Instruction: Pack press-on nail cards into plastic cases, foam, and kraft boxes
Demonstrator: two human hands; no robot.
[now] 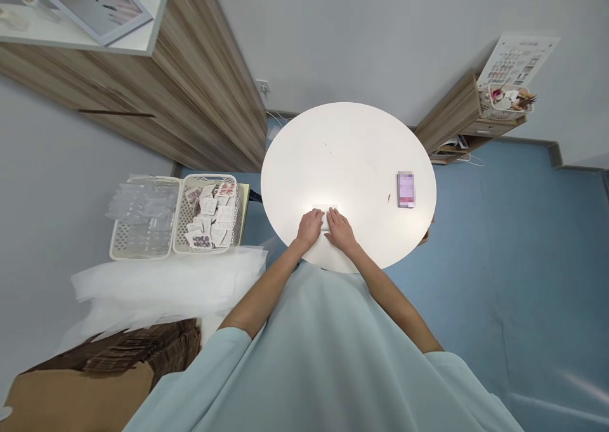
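Near the front edge of the round white table (352,146), a small flat white piece, perhaps paper or thin card (325,221), lies between my hands. My left hand (310,226) grips its left side with curled fingers. On the opposite side, my right hand (340,230) presses on it, fingers held together and pointing away from me. The piece is partly covered by my fingers, and its white blends into the tabletop. Farther right on the table rests a small pink and purple box or pack (406,189), apart from both hands.
To my left stand a white basket of small printed cards (209,213) and one of clear plastic packs (145,213). White plastic bags (171,283) and a cardboard box (85,394) are below them. A wooden cabinet (209,83) rises behind; a drawer unit (457,121) is at back right.
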